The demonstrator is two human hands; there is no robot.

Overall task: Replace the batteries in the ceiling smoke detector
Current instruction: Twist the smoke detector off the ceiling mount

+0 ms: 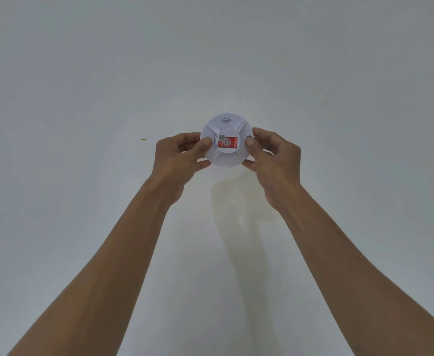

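Arms raised overhead, a left hand (182, 152) and right hand (269, 155) pinch opposite edges of the white smoke detector (226, 140) against the ceiling (82, 73), a light, rigid, smooth plastic disc likely best gripped at its rim, between both thumbs.

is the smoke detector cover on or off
On. The smoke detector shows its closed white face with the red sticker; no batteries show. The left hand and right hand grip its rim.
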